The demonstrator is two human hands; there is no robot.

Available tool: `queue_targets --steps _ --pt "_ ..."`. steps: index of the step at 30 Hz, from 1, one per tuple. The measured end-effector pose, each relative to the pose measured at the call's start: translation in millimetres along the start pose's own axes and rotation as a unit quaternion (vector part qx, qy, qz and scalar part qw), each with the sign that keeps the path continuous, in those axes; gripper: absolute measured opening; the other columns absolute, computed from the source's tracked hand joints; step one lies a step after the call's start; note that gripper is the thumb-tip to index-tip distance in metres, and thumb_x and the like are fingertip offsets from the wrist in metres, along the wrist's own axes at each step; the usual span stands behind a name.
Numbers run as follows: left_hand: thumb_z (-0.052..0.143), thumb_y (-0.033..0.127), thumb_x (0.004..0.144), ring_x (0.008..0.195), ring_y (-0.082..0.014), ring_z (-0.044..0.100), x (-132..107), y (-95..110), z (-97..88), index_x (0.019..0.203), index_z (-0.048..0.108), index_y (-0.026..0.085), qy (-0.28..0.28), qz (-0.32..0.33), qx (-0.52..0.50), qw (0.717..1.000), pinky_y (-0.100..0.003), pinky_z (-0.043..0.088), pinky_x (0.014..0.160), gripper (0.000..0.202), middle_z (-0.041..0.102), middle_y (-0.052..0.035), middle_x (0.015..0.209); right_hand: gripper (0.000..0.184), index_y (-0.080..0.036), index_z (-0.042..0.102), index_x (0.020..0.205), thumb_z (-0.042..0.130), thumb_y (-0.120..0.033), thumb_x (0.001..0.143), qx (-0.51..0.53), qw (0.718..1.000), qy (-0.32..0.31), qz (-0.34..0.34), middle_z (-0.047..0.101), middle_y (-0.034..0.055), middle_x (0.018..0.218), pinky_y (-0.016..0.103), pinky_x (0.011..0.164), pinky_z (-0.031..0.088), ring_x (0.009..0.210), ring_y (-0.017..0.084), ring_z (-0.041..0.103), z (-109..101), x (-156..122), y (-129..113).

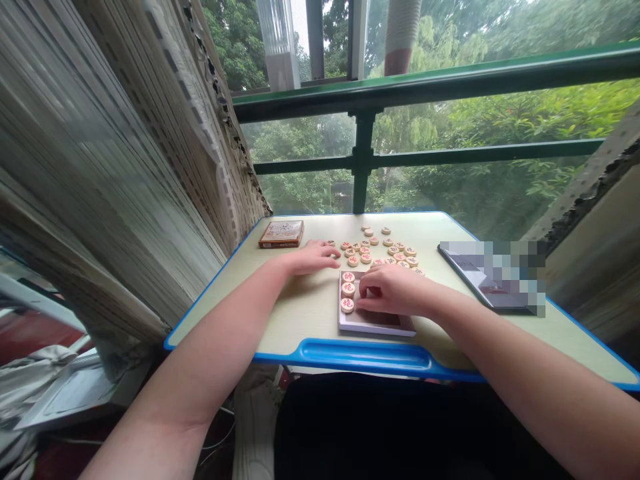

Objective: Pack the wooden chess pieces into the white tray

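Observation:
Several round wooden chess pieces (380,250) with red and dark characters lie loose on the pale desk (310,313). A shallow grey box tray (373,325) sits near the front edge, with three pieces (347,291) lined along its left side. My right hand (395,291) rests over the tray, fingers curled and pinched at a spot beside that row; what they hold is hidden. My left hand (313,257) lies on the desk at the left rim of the loose pile, fingertips touching a piece (331,244).
A flat box lid (281,234) lies at the desk's back left. A dark tablet (493,280) lies at the right. A curtain (125,167) hangs at the left, a green window rail (430,83) behind. The desk has a blue rim with a groove (365,352).

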State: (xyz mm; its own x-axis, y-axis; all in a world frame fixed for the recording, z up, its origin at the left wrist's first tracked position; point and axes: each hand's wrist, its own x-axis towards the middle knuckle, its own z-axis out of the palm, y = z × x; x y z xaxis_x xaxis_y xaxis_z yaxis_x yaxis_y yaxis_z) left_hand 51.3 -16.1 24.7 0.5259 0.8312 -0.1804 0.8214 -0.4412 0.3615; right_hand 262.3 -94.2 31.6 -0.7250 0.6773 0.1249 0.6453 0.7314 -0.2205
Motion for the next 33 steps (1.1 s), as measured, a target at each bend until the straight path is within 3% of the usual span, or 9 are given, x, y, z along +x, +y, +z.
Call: queue_targets --steps 7,11,16,27,33 --pt "0.047 0.056 0.072 0.122 -0.0296 0.028 -5 4 -3.1 0.124 0.047 0.031 -0.007 0.002 0.009 1.0 -0.045 0.02 0.103 0.058 0.04 -0.0063 0.126 0.027 -0.017 0.061 0.063 0.058 -0.04 0.076 -0.002 1.0 -0.003 -0.009 0.059 0.0038 0.064 0.023 0.051 0.029 0.056 0.011 0.047 0 0 -3" --pt "0.05 0.059 0.068 0.122 -0.0299 0.028 -5 3 -3.4 0.125 0.046 0.032 -0.012 0.006 0.019 1.0 -0.045 0.021 0.102 0.063 0.038 -0.0069 0.128 0.03 -0.016 0.061 0.063 0.048 -0.034 0.083 -0.015 1.0 -0.002 -0.007 0.058 0.0038 0.061 0.024 0.053 0.03 0.057 0.012 0.048 -3 0 -2" --pt "0.049 0.06 0.068 0.122 -0.03 0.028 -5 3 -3.3 0.126 0.045 0.032 -0.012 0.008 0.023 1.0 -0.044 0.022 0.102 0.064 0.039 -0.0064 0.128 0.02 -0.017 0.062 0.065 0.054 -0.028 0.079 -0.024 1.0 -0.006 0.004 0.059 0.0029 0.061 0.023 0.052 0.029 0.055 0.011 0.047 0 2 -1" --pt "0.048 0.06 0.069 0.123 -0.0288 0.027 -6 5 -4.6 0.127 0.044 0.032 -0.02 0.002 0.029 0.999 -0.044 0.023 0.102 0.065 0.038 -0.0066 0.128 0.018 -0.019 0.064 0.072 0.052 -0.029 0.081 -0.034 0.999 0.002 0.009 0.063 0.003 0.068 0.022 0.054 0.03 0.06 0.013 0.051 6 5 1" --pt "0.049 0.06 0.067 0.124 -0.0293 0.026 -5 3 -4.3 0.128 0.042 0.033 -0.025 0.004 0.027 0.999 -0.043 0.024 0.103 0.066 0.037 -0.0051 0.128 0.019 -0.021 0.067 0.077 0.05 -0.029 0.081 -0.053 0.997 -0.01 0.059 0.065 0.0029 0.069 0.022 0.053 0.031 0.059 0.013 0.052 1 4 1"
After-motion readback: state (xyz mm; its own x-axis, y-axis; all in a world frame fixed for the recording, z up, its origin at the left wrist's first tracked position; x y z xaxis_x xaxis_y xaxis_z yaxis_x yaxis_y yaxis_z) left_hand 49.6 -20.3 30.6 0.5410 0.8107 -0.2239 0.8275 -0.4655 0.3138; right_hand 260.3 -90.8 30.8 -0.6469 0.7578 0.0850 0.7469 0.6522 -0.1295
